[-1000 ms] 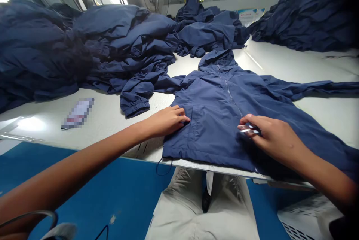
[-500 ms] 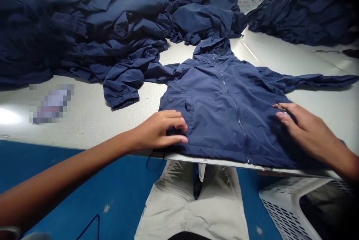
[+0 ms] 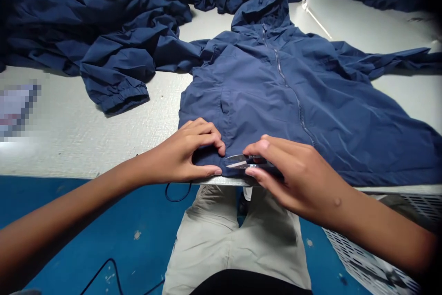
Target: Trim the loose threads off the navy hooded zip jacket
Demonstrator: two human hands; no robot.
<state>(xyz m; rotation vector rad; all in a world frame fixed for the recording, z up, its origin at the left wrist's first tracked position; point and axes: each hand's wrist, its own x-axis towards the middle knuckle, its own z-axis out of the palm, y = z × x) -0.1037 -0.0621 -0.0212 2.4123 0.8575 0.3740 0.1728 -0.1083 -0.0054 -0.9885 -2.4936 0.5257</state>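
A navy hooded jacket with a front zipper lies spread face up on the white table, its hem along the front edge. My left hand rests on the hem's left corner, fingers curved, with a gap between thumb and index finger. In my right hand is a pair of thread snips, gripped between thumb and fingers. Their two blades are parted and point left, low over the hem, close to my left fingertips. The back part of the snips is hidden by my hand.
Heaps of navy garments cover the far side of the table. A blurred flat item lies at the left. White perforated baskets stand below the table at the right. Black cable trails over the blue floor.
My right hand has swung left across the jacket, bringing the snips beside my left hand. My left hand stays near the hem corner. The view has tilted down.
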